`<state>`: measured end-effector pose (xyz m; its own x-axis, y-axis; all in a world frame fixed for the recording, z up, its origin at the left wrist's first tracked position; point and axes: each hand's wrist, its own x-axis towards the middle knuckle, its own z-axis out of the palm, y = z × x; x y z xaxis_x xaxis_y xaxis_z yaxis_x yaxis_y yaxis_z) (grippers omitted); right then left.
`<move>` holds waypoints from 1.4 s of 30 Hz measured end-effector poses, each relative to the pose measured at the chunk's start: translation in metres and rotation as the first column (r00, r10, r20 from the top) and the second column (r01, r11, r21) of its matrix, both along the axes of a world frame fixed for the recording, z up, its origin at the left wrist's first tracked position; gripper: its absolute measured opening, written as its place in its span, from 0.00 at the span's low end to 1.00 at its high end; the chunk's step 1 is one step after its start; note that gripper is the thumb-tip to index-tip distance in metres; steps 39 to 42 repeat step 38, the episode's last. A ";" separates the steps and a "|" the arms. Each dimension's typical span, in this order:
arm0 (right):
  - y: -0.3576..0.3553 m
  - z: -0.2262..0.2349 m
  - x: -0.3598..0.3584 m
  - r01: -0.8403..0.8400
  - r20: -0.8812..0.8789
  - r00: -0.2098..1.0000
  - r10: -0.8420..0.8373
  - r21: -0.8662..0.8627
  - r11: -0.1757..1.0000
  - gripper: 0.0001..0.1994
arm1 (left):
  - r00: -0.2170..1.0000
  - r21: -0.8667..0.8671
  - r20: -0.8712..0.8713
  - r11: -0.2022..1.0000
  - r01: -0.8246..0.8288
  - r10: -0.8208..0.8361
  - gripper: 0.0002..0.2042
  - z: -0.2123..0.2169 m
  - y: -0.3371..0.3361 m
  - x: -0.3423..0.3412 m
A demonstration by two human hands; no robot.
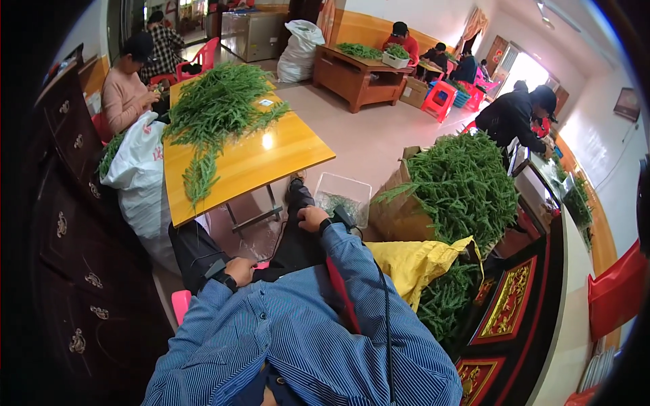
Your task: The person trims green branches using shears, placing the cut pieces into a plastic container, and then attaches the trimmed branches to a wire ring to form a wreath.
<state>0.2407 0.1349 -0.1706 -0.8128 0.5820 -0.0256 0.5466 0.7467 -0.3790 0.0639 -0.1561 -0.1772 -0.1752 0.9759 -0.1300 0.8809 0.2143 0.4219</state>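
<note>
My left hand (pixel 240 271) lies low over my lap near the left thigh, its fingers curled in. A thin dark strand shows by its fingertips; what it grips, if anything, is too small to make out. Over my right knee sits my right hand (pixel 313 218), fingers bent and closed; their undersides are hidden. Just beyond it on the floor stands a clear plastic bin (pixel 344 181) with bits of greenery inside. Ahead to the left, a pile of green artificial-looking sprigs (pixel 220 101) covers much of a yellow wooden table (pixel 271 162). Both hands are apart from that pile.
To my right stand a cardboard box (pixel 399 203) heaped with green sprigs (pixel 464 179) and a yellow sack (pixel 416 260). A white sack (pixel 139 176) leans by the table's left side, near dark drawers (pixel 84 271). Several people work at other tables; a pink-topped person (pixel 125 91) sits left.
</note>
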 end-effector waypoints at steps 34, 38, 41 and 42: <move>0.030 -0.007 0.009 -0.080 0.129 0.989 0.069 0.081 0.994 0.23 | 0.996 -0.045 -0.056 0.997 0.060 -0.063 0.13 -0.041 0.024 0.010; 0.033 -0.009 0.011 -0.086 0.125 0.989 0.078 0.066 0.994 0.23 | 0.996 -0.068 -0.059 0.995 0.066 -0.071 0.13 -0.041 0.026 0.009; 0.033 -0.009 0.011 -0.086 0.125 0.989 0.078 0.066 0.994 0.23 | 0.996 -0.068 -0.059 0.995 0.066 -0.071 0.13 -0.041 0.026 0.009; 0.033 -0.009 0.011 -0.086 0.125 0.989 0.078 0.066 0.994 0.23 | 0.996 -0.068 -0.059 0.995 0.066 -0.071 0.13 -0.041 0.026 0.009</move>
